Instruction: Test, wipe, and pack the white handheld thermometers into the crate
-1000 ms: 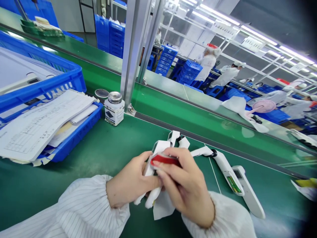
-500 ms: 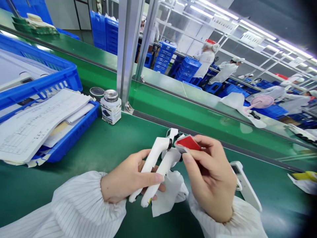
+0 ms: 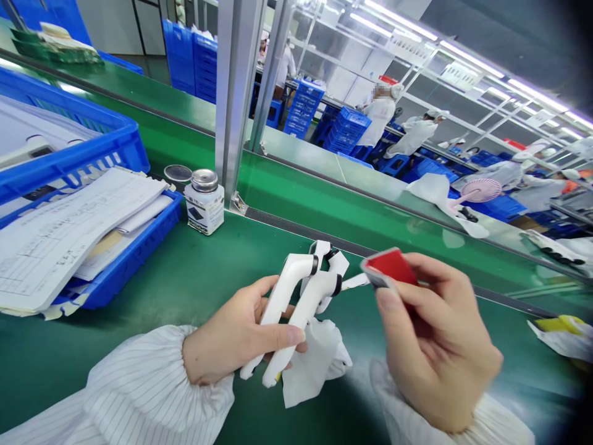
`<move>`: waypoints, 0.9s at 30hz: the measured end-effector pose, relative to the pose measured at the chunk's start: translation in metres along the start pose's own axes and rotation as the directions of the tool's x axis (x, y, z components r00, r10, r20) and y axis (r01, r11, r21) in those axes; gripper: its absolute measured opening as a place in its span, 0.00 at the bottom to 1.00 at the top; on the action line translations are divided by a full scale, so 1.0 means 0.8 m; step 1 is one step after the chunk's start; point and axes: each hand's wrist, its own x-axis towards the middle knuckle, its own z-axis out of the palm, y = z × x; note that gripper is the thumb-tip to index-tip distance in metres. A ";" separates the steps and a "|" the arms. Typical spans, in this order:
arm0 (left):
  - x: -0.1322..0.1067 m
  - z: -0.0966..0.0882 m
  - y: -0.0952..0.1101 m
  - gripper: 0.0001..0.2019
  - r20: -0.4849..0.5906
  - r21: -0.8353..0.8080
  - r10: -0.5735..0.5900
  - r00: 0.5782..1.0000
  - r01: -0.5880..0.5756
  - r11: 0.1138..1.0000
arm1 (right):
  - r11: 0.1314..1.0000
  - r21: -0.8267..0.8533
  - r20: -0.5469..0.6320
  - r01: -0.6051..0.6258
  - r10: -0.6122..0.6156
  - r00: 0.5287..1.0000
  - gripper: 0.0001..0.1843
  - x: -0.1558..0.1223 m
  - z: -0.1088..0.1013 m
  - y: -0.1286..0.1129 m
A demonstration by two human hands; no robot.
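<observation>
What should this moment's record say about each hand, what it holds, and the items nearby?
Left hand: grips two white plastic handheld devices
Right hand: pinches a flat red rectangular piece
Below devices: crumpled white wipe
Nearby: metal-capped white bottle; blue plastic crate holding white paper forms
Surface: green conveyor belt

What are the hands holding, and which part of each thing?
The left hand wraps around the long handles of two white plastic devices. The right hand pinches a small red pad by its near edge.
</observation>
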 end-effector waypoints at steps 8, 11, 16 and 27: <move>0.003 -0.004 -0.008 0.29 -0.045 0.045 0.100 0.994 -0.098 0.994 | 0.996 -0.086 0.066 -0.003 0.009 0.998 0.10 -0.042 -0.013 0.023; 0.002 0.001 -0.001 0.30 -0.077 0.037 0.128 0.989 -0.125 0.991 | 0.944 -0.288 -0.040 -0.159 0.154 0.987 0.11 -0.080 -0.025 0.070; -0.002 0.012 0.002 0.27 -0.085 0.020 0.131 0.988 -0.130 0.991 | 0.870 -0.448 0.094 -0.207 0.276 0.956 0.33 -0.111 -0.033 0.088; 0.015 0.001 -0.025 0.20 0.015 0.086 0.125 0.992 -0.126 0.988 | 0.805 0.294 0.386 0.515 -0.593 0.706 0.33 -0.006 0.039 0.019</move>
